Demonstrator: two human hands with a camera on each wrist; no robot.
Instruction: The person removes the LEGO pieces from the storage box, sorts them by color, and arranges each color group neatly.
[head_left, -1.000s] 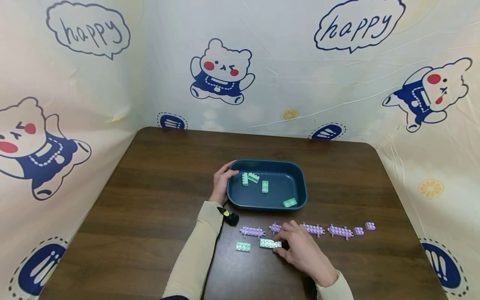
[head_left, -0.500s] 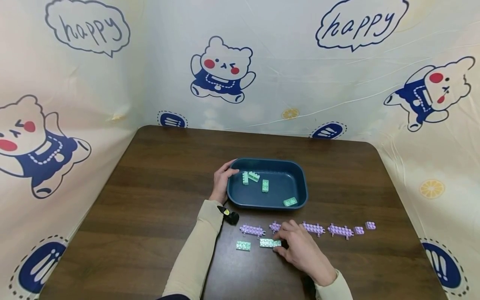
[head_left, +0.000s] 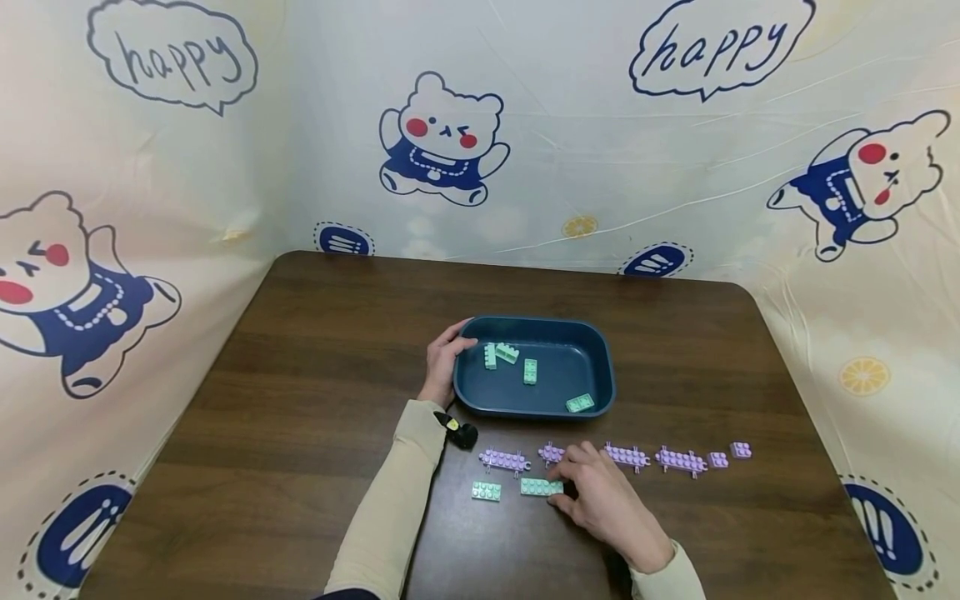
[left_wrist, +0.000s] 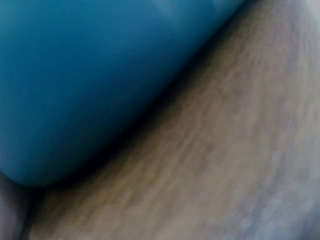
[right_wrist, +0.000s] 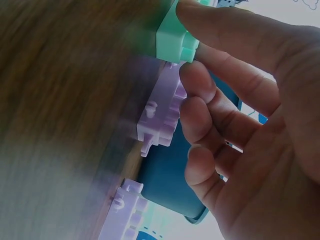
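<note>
My left hand (head_left: 444, 362) grips the left end of a dark blue tray (head_left: 555, 332), its thumb over the rim. In the left wrist view the tray's outer wall (left_wrist: 85, 80) fills the upper left, blurred. Between thumb and fingers my right hand (head_left: 607, 504) pinches the right end of a long green toy building brick (head_left: 536, 487), close over the table. The right wrist view shows the thumb over this green brick (right_wrist: 170, 42), with the other fingers loosely curled. Just left of it lies a shorter green brick (head_left: 486, 492). Part of a purple brick (head_left: 551, 454) is hidden behind the right hand.
Several green bricks, one of them a green brick (head_left: 580, 403) at the near right, lie inside the tray. Purple bricks with side pegs, such as a purple brick (head_left: 680, 462), form a row before the tray. Two small purple bricks (head_left: 741, 451) end it. Printed cloth (head_left: 540, 167) stands behind the table.
</note>
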